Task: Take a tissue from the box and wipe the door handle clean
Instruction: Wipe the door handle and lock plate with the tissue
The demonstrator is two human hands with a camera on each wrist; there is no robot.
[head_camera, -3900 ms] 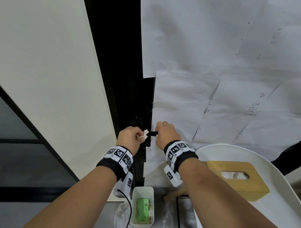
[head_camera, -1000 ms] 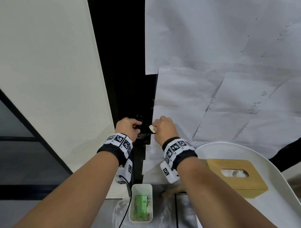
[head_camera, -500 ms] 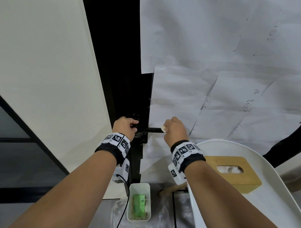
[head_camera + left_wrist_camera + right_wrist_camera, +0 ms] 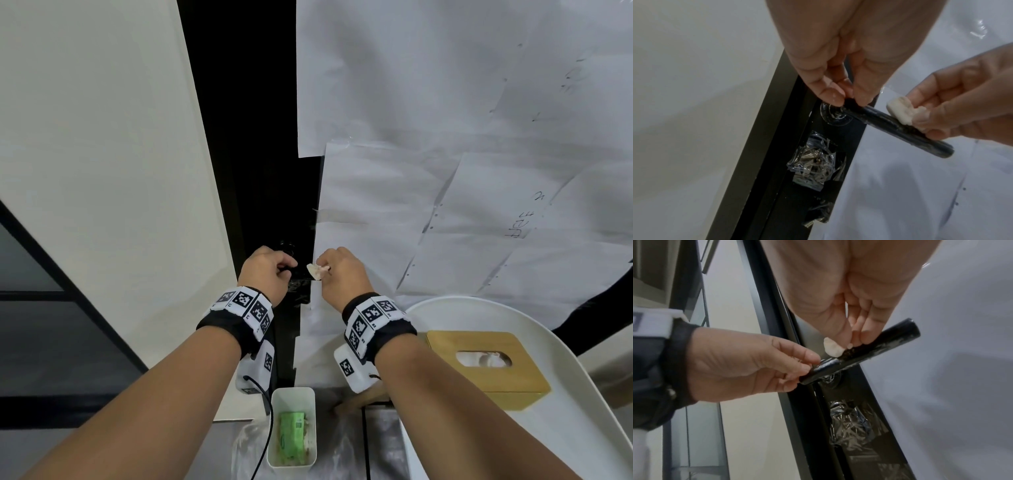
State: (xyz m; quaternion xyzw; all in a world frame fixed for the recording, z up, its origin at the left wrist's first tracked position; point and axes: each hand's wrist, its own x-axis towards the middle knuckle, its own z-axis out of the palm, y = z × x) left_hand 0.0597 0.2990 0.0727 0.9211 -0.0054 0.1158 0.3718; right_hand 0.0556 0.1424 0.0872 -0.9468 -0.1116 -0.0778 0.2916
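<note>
Right hand [image 4: 344,274] pinches a wadded tissue [image 4: 900,112] against the door handle [image 4: 898,129] mid-bar — left hand [image 4: 265,274] pinches its door-side end

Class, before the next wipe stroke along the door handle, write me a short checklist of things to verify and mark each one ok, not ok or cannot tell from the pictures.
1. Tissue held: ok, the right hand pinches the folded wad.
2. Tissue touching the door handle: ok, it presses on the top of the bar, about midway.
3. Handle steadied: ok, the left hand pinches the pivot end.
4. Dirt remaining: not ok, dark crumbs lie on the bar beside the tissue.
5. Path to the free end clear: ok, nothing covers that stretch.
6. Spare tissues in the tissue box: ok, white shows in its slot.
</note>
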